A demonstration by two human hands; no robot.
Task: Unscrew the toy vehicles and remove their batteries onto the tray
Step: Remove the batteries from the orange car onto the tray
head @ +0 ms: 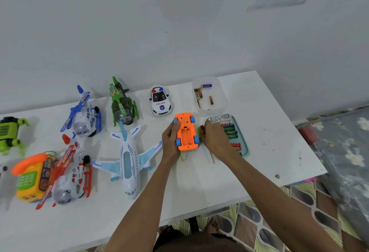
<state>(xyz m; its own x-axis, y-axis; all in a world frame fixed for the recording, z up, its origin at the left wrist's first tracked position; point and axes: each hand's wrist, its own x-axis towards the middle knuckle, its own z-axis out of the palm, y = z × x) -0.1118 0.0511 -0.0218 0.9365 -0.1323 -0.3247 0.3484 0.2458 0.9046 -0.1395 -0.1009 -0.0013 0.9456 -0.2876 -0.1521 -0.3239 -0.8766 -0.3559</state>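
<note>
- Orange toy car point(186, 132) lies belly-up on the table point(269, 112), battery bay open and empty; left hand point(170, 138) grips its side.
- Right hand point(215, 140) reaches over the tray point(247, 148); what it holds I cannot tell.
- Batteries point(229, 130) line the tray; other toys likely remain.

Upturned car point(186, 132) lying on table point(269, 112) between my left hand point(170, 140) and my right hand point(215, 142). Tray point(246, 148) sitting just right of it, batteries point(229, 130) lying inside. Tub point(223, 100) standing behind tray, police car point(160, 101) behind upturned car, airplane point(128, 160) lying left of my left hand.
</note>
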